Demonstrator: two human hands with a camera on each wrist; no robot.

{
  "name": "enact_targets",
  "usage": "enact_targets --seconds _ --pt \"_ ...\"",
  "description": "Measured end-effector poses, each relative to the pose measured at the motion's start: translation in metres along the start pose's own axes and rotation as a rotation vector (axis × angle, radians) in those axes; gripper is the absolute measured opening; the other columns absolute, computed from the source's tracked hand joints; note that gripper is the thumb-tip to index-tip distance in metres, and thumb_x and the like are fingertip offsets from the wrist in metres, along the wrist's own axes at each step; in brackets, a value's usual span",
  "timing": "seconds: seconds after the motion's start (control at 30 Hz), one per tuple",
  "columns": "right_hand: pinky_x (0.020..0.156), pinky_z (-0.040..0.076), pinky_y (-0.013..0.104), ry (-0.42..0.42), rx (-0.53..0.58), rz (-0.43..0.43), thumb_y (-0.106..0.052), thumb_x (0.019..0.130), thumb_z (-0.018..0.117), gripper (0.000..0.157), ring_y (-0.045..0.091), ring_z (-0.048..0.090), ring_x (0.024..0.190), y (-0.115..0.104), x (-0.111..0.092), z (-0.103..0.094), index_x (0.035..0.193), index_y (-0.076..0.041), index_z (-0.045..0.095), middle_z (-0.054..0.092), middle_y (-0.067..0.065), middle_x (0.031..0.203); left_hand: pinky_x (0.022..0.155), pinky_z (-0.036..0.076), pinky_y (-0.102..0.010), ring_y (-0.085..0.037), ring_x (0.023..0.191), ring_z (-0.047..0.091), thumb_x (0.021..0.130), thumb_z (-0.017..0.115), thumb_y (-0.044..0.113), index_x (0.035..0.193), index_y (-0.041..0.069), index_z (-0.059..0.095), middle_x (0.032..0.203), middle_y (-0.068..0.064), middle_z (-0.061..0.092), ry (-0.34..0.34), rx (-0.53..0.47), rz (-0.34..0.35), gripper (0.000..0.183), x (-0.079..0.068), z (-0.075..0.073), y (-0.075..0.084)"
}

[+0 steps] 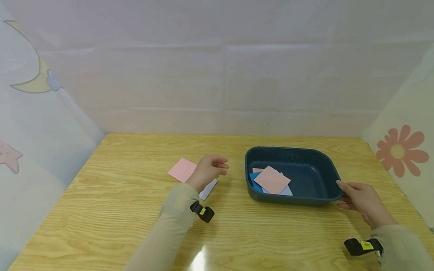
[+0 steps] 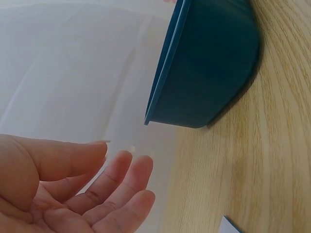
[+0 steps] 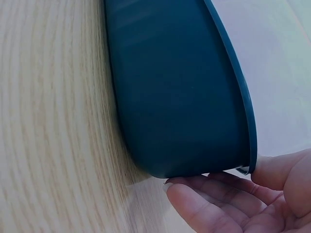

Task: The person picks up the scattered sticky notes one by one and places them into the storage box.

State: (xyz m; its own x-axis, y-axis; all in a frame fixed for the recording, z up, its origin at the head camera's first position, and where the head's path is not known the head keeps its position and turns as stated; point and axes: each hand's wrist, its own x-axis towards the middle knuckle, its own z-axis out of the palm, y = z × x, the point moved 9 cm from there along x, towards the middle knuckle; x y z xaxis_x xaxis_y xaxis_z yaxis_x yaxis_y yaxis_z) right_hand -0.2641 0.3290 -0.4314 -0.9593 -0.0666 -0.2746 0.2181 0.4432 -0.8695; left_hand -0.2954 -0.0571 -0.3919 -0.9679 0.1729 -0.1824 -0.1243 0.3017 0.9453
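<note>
A dark teal rectangular basin [image 1: 292, 200] stands on the table at centre right. Inside, by its left end, lies a small overlapping heap of square cards: a pink card [image 1: 272, 180] on top, a blue card [image 1: 255, 182] and a pale card [image 1: 286, 191] under it. My right hand [image 1: 361, 200] grips the basin's right end, thumb on the rim and fingers against the outer wall below. To the basin's left, my left hand [image 1: 210, 170] hovers with loosely bent fingers and holds nothing; in the left wrist view the fingers [image 2: 124, 179] stay apart from the basin [image 2: 204, 68].
Beneath and beside my left hand, a pink card [image 1: 182, 170] and a pale card [image 1: 208, 189] lie on the wooden table [image 1: 113, 212], partly hidden by the hand. Pale cloth walls [image 1: 169, 65] enclose the table at the back and both sides.
</note>
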Motion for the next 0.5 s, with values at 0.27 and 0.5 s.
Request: enact_targets --seconds 0.27,0.5 --pt "0.070 0.058 0.030 0.005 0.003 -0.009 -0.033 0.106 0.036 0.067 0.007 0.067 0.074 -0.0009 -0.0004 -0.0004 0.131 0.029 0.034 0.066 0.002 0.088 0.094 0.047 -0.045 -0.028 0.105 0.061 0.094 0.060 -0.002 0.130 -0.003 0.058 0.116 -0.020 0.063 0.015 -0.007 -0.022 0.036 -0.0034 -0.0041 -0.0049" --pt "0.070 0.057 0.029 0.002 0.005 -0.015 -0.033 0.106 0.037 0.067 0.006 0.067 0.075 -0.0011 -0.0005 -0.0002 0.131 0.029 0.033 0.066 0.001 0.090 0.093 0.048 -0.044 -0.027 0.104 0.061 0.093 0.060 -0.003 0.129 -0.005 0.057 0.113 -0.018 0.064 0.018 0.003 -0.023 0.037 -0.0042 -0.0067 -0.0095"
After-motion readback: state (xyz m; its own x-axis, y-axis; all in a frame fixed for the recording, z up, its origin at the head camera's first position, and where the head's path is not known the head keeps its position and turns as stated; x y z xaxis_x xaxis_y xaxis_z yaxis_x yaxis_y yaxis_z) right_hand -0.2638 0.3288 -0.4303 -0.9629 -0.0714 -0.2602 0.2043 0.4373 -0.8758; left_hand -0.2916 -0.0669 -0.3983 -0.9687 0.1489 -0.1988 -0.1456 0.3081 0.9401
